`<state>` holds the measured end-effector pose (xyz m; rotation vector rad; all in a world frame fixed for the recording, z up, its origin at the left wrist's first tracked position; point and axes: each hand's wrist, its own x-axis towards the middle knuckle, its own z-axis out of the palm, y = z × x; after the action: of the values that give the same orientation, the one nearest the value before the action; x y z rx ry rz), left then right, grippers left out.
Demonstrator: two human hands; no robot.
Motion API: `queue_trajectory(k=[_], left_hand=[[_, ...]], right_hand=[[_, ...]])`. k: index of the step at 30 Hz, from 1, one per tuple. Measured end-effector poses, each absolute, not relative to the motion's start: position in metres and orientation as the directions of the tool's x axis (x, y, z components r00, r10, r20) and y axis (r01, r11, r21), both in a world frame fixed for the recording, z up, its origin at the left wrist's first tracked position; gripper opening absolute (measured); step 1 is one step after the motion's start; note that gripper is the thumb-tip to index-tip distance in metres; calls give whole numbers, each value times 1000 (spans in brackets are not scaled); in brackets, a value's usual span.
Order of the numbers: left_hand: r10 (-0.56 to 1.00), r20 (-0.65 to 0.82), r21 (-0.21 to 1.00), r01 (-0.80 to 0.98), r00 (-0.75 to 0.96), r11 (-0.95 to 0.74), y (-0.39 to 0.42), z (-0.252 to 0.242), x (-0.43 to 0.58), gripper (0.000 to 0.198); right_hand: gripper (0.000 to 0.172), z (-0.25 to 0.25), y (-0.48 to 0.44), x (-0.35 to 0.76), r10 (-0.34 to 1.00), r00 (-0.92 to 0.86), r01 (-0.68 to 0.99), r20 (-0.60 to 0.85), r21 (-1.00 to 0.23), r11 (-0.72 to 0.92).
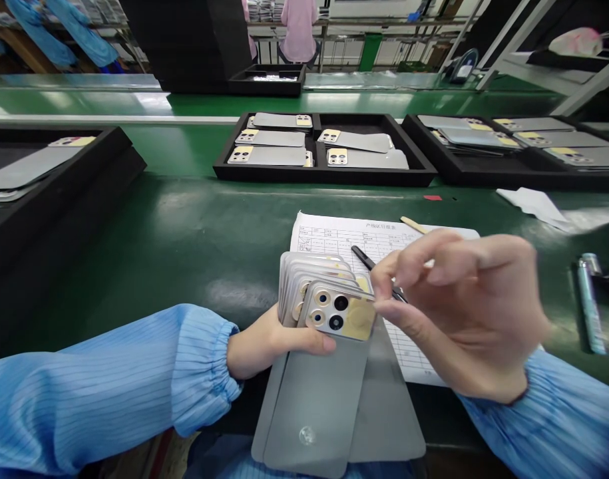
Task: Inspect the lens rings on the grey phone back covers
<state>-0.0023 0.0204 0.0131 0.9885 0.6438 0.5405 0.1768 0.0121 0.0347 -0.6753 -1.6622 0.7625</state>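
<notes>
My left hand (279, 340) grips a fanned stack of grey phone back covers, its thumb lying across the front one. That front phone back cover (321, 399) has a camera block with round lens rings, a yellow patch beside them and a small round mark low down. At the cover's upper right corner, the thumb and index finger of my right hand (464, 306) are pinched together on its edge. Behind those fingers a black pen-like tool (363, 257), partly hidden, lies on a printed form (334, 229).
Black divided trays with phone back covers stand ahead (324, 174), at right (508, 178) and at left (109, 153). A wooden stick (412, 225), white paper (531, 205), red scrap (432, 197) and a pen (590, 306) lie on the green table (199, 219). People stand beyond.
</notes>
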Motion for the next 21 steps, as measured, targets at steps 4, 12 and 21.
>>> queue_trajectory(k=[4, 12, 21], left_hand=[[684, -234, 884, -141, 691, 445, 21, 12, -2, 52], [665, -177, 903, -149, 726, 403, 21, 11, -3, 49], [667, -184, 903, -144, 722, 405, 22, 9, -2, 50]], right_hand=[[30, 28, 15, 178, 801, -312, 81, 510, -826, 558], [34, 26, 14, 178, 775, -347, 182, 529, -772, 609], [35, 23, 15, 178, 767, -363, 203, 529, -758, 619]])
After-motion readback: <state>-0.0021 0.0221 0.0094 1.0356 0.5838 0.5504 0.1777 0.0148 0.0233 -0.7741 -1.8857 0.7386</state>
